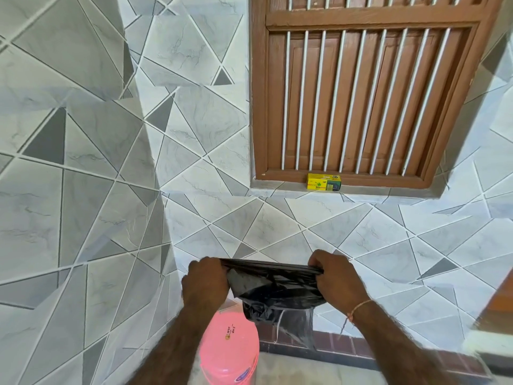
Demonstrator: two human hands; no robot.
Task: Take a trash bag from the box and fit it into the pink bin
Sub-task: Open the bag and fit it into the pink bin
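A black trash bag (273, 290) hangs stretched between my two hands in front of the tiled wall. My left hand (205, 282) grips its top edge at the left, and my right hand (337, 276) grips the top edge at the right. The bag's crumpled lower part droops down to the right of the pink bin (229, 345), which stands on the floor below my left forearm. The yellow and green trash bag box (323, 182) sits on the window ledge above, well apart from both hands.
A brown wooden window (361, 93) with white bars fills the upper right. Grey geometric tiles cover the wall, with a projecting corner (155, 162) at the left. A brick-patterned skirting (347, 344) runs along the floor. Part of a brown object shows at the right edge.
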